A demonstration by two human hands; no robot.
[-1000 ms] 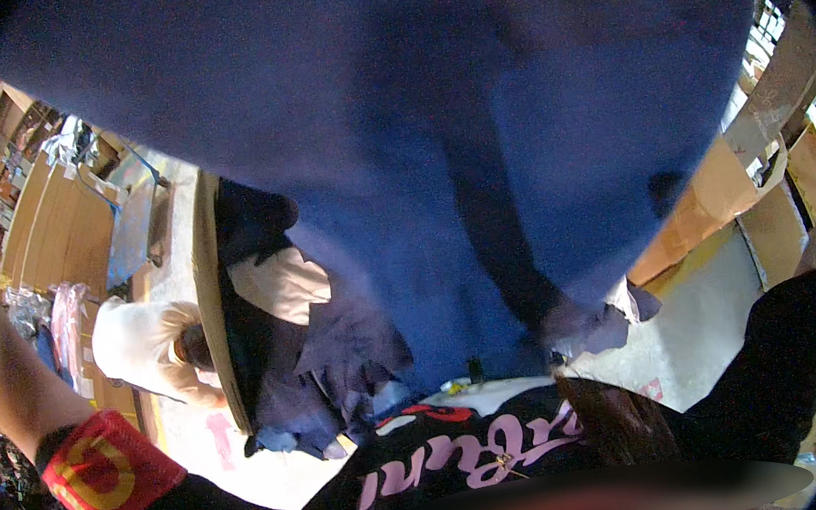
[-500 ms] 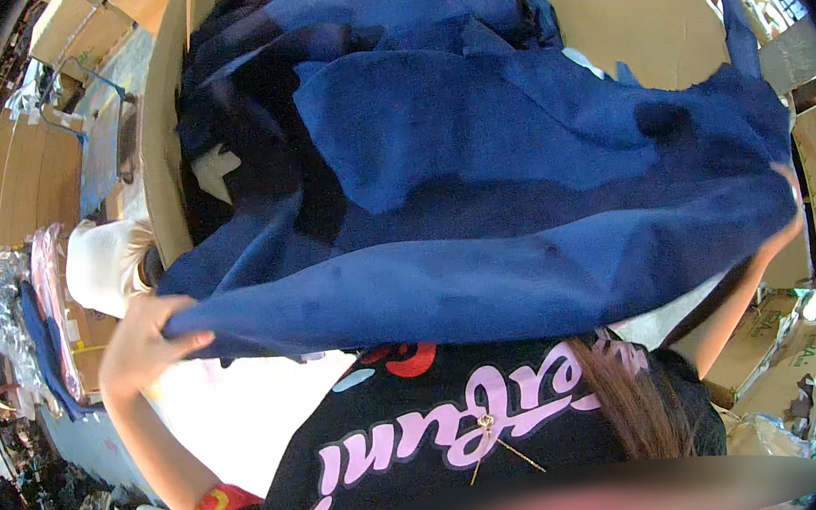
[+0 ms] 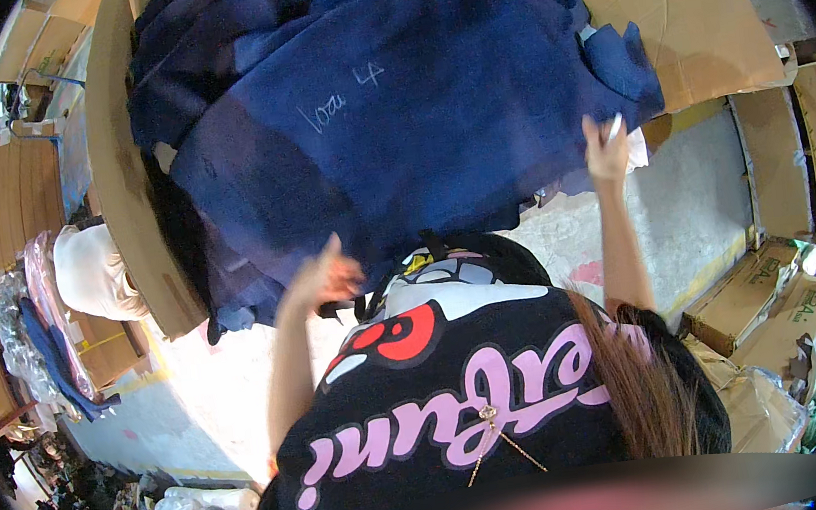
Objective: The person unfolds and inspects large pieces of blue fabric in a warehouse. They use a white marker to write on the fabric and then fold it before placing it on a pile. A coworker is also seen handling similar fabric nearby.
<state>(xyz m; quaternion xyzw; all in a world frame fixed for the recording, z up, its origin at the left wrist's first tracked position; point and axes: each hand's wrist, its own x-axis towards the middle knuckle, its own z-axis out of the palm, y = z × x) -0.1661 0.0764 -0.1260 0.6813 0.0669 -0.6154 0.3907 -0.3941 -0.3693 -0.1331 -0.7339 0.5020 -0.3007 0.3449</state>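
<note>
The large sheet of dark navy-blue fabric (image 3: 391, 106) lies spread over a stack of the same cloth on the cardboard-covered worktop (image 3: 692, 11), and its near edge hangs past the front of that worktop. The likeliest trouble is uneven lay: only the right hand (image 3: 607, 147) appears to pinch the cloth, at the right-hand near corner, so a pull from that side alone could skew the sheet or drag it off the pile. Folds already bunched at the left end could get trapped beneath.

The right arm reaches up and forward, nearly straight, its fingers closed on the fabric's edge with something small and pale among them; what that is cannot be told. The left hand (image 3: 325, 279) is raised at the hanging edge, fingers loosely curled, and whether it grips the cloth cannot be told.
</note>
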